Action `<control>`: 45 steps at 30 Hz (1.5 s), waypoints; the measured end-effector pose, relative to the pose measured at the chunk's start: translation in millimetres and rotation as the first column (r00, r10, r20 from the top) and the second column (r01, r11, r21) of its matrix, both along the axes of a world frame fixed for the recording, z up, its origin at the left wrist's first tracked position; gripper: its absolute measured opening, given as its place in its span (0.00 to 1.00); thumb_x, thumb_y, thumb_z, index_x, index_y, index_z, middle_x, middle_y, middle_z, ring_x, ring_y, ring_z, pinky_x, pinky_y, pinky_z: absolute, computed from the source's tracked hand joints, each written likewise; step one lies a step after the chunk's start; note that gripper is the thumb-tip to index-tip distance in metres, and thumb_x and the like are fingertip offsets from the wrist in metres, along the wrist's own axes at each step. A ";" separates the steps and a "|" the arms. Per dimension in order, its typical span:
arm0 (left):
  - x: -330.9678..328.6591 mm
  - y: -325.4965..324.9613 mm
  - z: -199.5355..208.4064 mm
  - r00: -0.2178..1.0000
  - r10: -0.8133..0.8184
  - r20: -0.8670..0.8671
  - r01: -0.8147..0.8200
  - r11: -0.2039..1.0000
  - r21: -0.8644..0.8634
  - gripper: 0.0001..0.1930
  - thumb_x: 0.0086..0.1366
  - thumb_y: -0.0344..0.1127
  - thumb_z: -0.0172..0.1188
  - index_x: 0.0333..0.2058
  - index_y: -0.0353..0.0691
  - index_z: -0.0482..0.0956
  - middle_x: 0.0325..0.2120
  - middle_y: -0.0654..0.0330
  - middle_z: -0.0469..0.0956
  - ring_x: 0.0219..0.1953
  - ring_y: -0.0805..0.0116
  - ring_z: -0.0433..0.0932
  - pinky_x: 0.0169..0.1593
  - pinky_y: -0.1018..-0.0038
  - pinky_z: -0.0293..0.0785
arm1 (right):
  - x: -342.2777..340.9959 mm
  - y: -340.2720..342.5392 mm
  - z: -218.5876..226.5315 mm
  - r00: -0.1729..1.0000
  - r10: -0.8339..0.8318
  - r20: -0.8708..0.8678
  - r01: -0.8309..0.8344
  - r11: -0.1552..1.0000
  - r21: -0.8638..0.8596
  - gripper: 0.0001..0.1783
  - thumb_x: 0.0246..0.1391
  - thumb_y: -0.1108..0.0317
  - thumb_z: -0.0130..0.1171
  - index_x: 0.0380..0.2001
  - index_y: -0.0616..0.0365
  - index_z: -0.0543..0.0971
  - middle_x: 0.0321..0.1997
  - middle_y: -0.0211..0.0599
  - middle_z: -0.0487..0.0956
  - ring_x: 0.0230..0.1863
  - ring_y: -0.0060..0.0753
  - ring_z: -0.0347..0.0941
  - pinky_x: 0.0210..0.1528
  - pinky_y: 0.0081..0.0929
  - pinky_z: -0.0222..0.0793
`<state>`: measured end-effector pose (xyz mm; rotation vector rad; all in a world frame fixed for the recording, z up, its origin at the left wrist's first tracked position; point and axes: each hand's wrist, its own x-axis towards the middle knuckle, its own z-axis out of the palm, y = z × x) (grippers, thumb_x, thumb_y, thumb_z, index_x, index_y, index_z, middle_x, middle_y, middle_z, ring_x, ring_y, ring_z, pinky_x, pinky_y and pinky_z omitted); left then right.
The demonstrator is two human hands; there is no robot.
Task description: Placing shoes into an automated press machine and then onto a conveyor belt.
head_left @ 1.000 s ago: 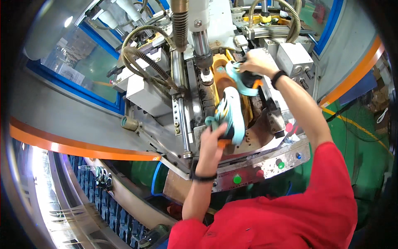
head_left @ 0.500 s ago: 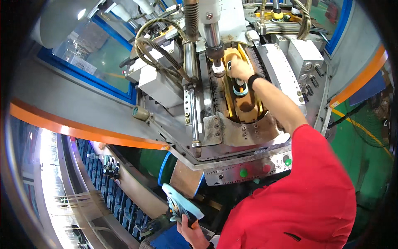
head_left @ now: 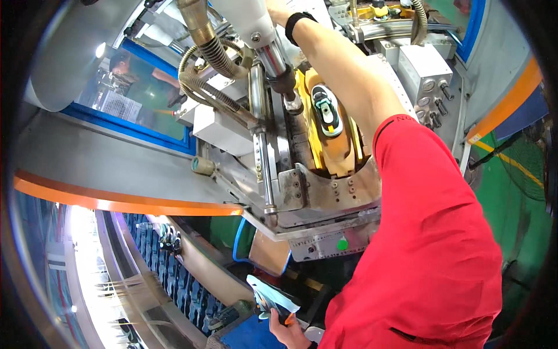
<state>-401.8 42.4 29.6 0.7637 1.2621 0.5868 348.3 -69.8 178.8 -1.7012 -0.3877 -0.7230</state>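
My left hand (head_left: 286,331), low in the picture, grips a shoe (head_left: 272,296) with a pale blue sole and a dark upper with orange parts. Another shoe (head_left: 327,110), white, black and mint with a yellow patch, lies on the tan and yellow bed (head_left: 338,156) of a machine. Past that bed stretches my right arm, wearing a black wristband. Only the back part of my right hand (head_left: 280,11) shows at the upper edge, beside the white press head (head_left: 247,23); its fingers are out of sight.
A metal rod (head_left: 268,174) and ribbed hoses (head_left: 215,55) stand left of the bed. Grey boxes with knobs (head_left: 424,75) sit at right. An orange-edged guard (head_left: 128,198) curves across the left. Below it runs a conveyor (head_left: 197,262) carrying shoes (head_left: 170,237). A green button (head_left: 342,244) is on the front panel.
My right hand has left the shoe on the bed and moved up and away to the press head. The view has shifted slightly. My left hand keeps its shoe.
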 end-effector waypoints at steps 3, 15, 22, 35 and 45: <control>-4.0 -1.6 -9.0 0.977 -0.132 -0.170 0.171 0.956 0.238 0.18 0.61 0.21 0.58 0.51 0.26 0.73 0.33 0.60 0.74 0.28 0.76 0.66 0.29 0.80 0.64 | 8.4 9.7 -14.1 0.999 -0.019 -0.038 0.019 1.000 0.008 0.27 0.50 0.51 0.60 0.45 0.62 0.77 0.47 0.55 0.79 0.49 0.53 0.76 0.50 0.44 0.70; 34.1 6.5 -21.5 0.995 0.001 0.096 -0.010 0.996 0.087 0.13 0.61 0.32 0.59 0.43 0.33 0.76 0.38 0.55 0.80 0.40 0.57 0.81 0.40 0.59 0.78 | -8.4 -4.9 4.6 0.991 0.068 -0.119 -0.067 0.998 0.013 0.30 0.49 0.49 0.60 0.44 0.67 0.76 0.46 0.66 0.77 0.53 0.62 0.72 0.54 0.47 0.68; 8.6 -0.6 -24.4 0.997 -0.034 -0.064 0.041 0.992 0.118 0.17 0.58 0.24 0.59 0.48 0.31 0.74 0.36 0.58 0.77 0.34 0.67 0.73 0.35 0.70 0.72 | -10.1 -92.5 115.7 0.923 0.371 0.102 -0.382 0.849 0.365 0.32 0.59 0.49 0.56 0.58 0.61 0.66 0.48 0.55 0.77 0.34 0.39 0.80 0.33 0.32 0.78; 20.2 30.6 -49.7 0.995 0.038 0.091 -0.039 0.999 0.015 0.13 0.61 0.33 0.60 0.44 0.34 0.76 0.41 0.55 0.79 0.44 0.56 0.79 0.44 0.54 0.77 | 58.8 -122.0 182.4 0.914 0.390 0.114 -0.371 0.916 -0.155 0.04 0.52 0.75 0.58 0.26 0.62 0.80 0.22 0.38 0.80 0.22 0.27 0.77 0.24 0.31 0.73; -21.1 97.7 -110.3 0.989 -0.001 -0.145 -0.053 0.929 -0.366 0.15 0.62 0.32 0.62 0.47 0.34 0.77 0.29 0.62 0.72 0.23 0.73 0.66 0.28 0.79 0.67 | -44.3 -110.7 83.8 0.985 0.118 0.128 -0.137 0.980 0.144 0.43 0.39 0.52 0.72 0.56 0.65 0.71 0.51 0.49 0.79 0.52 0.38 0.76 0.53 0.31 0.73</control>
